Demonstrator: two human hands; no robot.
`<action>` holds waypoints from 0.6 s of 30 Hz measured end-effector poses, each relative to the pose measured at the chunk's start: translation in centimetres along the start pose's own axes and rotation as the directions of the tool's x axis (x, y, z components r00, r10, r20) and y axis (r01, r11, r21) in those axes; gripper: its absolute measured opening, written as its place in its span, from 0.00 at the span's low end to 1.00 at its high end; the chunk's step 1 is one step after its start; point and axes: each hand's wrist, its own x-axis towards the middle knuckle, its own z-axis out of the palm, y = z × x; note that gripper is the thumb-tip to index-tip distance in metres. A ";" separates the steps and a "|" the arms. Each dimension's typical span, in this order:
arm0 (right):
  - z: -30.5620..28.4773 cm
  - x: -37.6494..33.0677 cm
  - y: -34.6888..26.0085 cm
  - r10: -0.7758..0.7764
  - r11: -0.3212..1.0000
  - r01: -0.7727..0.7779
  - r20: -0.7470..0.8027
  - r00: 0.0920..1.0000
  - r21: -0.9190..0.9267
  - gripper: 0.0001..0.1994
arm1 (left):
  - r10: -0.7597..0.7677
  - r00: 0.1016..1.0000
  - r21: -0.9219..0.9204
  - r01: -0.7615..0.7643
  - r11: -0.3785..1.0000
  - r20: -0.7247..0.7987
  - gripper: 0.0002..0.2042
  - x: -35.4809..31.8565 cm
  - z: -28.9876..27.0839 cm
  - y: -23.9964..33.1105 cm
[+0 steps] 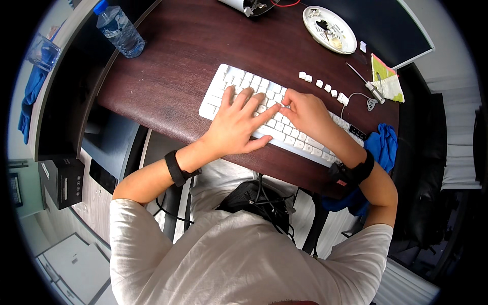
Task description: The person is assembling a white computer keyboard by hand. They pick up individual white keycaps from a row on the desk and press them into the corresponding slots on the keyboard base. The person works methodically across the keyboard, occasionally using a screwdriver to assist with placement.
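A white keyboard point(292, 141) lies at a slant on the dark brown desk in front of me. My left hand point(235, 124) rests over its left half, fingers spread across the keys and thumb near the front edge. My right hand point(306, 112) is over the middle, with thumb and index finger pinched together close to my left index fingertip. Whatever is in that pinch, if anything, is too small and covered to make out. Behind the keyboard, several loose white keycaps point(327, 88) sit in a row.
At the back right are a white plate point(351, 47) with small scraps, a screwdriver point(376, 93), a green-and-white packet point(389, 87) and a coiled cable point(371, 105). A blue cloth point(385, 145) hangs over the right edge. A water bottle point(121, 33) stands far left.
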 end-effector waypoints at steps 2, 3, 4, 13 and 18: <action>-0.5 0.5 0.2 0.029 0.996 -0.034 0.067 0.997 0.080 0.09 | 0.012 1.000 0.006 -0.012 1.000 0.004 0.32 0.0 0.0 0.0; -0.7 0.7 0.3 0.041 0.992 -0.053 0.101 0.994 0.118 0.10 | 0.011 1.000 0.009 -0.011 1.000 0.010 0.32 0.0 0.0 0.0; -0.8 0.9 0.4 0.030 0.992 -0.042 0.104 0.994 0.118 0.10 | 0.010 1.000 0.011 -0.010 1.000 0.016 0.32 0.1 0.1 0.0; -0.2 0.9 1.0 -0.140 0.990 0.140 -0.009 0.990 0.021 0.10 | 0.003 1.000 0.007 -0.003 1.000 0.025 0.33 0.2 0.0 0.1; -0.9 1.1 0.4 -0.086 0.996 0.086 0.057 0.995 -0.010 0.10 | 0.000 1.000 0.007 0.000 1.000 0.023 0.33 0.1 0.0 0.1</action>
